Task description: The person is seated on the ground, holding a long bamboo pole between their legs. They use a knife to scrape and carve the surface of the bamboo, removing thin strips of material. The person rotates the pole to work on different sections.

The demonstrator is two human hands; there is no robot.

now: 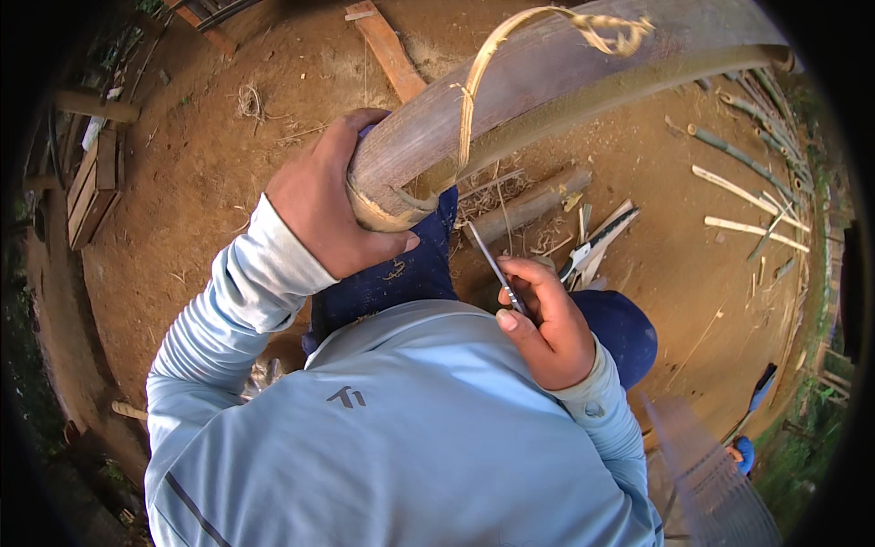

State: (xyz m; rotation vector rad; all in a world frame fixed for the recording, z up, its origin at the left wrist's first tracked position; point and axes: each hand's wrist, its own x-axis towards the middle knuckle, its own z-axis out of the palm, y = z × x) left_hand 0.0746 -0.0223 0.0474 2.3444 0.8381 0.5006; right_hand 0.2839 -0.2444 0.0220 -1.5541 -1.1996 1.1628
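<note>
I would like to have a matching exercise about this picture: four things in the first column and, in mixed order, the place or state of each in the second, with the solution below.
Column 1
1. thick greyish-brown bamboo pole
2. thin, straight grey metal blade
3. curled, straw-coloured strip
4. flat reddish-brown wooden board

Column 2
A. held in the right hand
B. lying on the bare brown ground
C. gripped near its end by the left hand
D. bending in an arc over the pole

Right pairs: 1-C; 2-A; 3-D; 4-B
</note>
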